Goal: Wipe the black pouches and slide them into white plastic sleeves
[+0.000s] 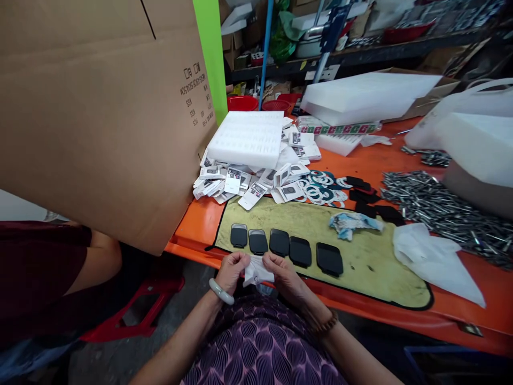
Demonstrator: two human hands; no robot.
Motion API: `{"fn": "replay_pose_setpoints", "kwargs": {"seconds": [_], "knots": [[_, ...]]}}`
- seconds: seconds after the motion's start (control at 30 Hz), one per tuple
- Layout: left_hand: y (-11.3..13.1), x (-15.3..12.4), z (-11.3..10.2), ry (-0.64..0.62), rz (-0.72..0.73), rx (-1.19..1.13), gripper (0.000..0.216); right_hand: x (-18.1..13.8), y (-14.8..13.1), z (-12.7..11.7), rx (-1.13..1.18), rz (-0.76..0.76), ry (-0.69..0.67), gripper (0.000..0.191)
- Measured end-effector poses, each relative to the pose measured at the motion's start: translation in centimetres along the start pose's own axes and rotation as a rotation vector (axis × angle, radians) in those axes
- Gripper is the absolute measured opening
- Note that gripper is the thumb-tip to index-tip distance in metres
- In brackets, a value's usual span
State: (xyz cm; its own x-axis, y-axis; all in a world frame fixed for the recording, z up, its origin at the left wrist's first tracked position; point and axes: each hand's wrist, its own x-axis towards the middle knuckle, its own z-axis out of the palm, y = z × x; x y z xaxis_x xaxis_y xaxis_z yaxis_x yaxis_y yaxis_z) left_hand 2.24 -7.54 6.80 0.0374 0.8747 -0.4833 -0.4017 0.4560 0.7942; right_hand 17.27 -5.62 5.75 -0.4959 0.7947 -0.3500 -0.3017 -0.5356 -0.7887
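Between my two hands hangs a small white plastic bag [258,271], pinched at its upper corners, just off the table's front edge. My left hand [232,272] has thumb and fingers closed on one side of it. On the other side, my right hand [282,274] grips it the same way. Right behind my hands, several black rounded-square cases [279,242] lie in a row on a yellow-green cloth [288,216] with a dark border. What the bag contains, if anything, I cannot make out.
Printed white cards [252,195] pile up under a white foam block [246,136]. White rings [320,187], black pads [364,198] and metal rods [433,203] lie further right, near a crumpled blue-white cloth [352,223]. A large carton [100,107] stands left, beside a person's arm [96,262].
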Motion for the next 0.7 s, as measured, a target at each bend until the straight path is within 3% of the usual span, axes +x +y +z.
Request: {"fn": "replay_pose_setpoints", "kwargs": {"seconds": [0.13, 0.33, 0.47, 0.7], "knots": [[0.6, -0.8, -0.5, -0.118, -0.066, -0.115, 0.05, 0.6, 0.7, 0.5, 0.052, 0.044, -0.033, 0.051], [2.6, -1.2, -5.0, -0.285, -0.035, 0.341, 0.044, 2.3, -1.0, 0.7, -0.264, -0.013, -0.215, 0.044], [4.0, -1.1, -6.9, -0.206, 0.099, 0.568, 0.037, 4.1, -2.8, 1.6, -0.489, -0.013, -0.355, 0.039], [5.4, -1.1, -7.5, -0.157, 0.119, 0.426, 0.042, 6.2, -4.4, 2.9, -0.572, 0.016, -0.572, 0.036]]}}
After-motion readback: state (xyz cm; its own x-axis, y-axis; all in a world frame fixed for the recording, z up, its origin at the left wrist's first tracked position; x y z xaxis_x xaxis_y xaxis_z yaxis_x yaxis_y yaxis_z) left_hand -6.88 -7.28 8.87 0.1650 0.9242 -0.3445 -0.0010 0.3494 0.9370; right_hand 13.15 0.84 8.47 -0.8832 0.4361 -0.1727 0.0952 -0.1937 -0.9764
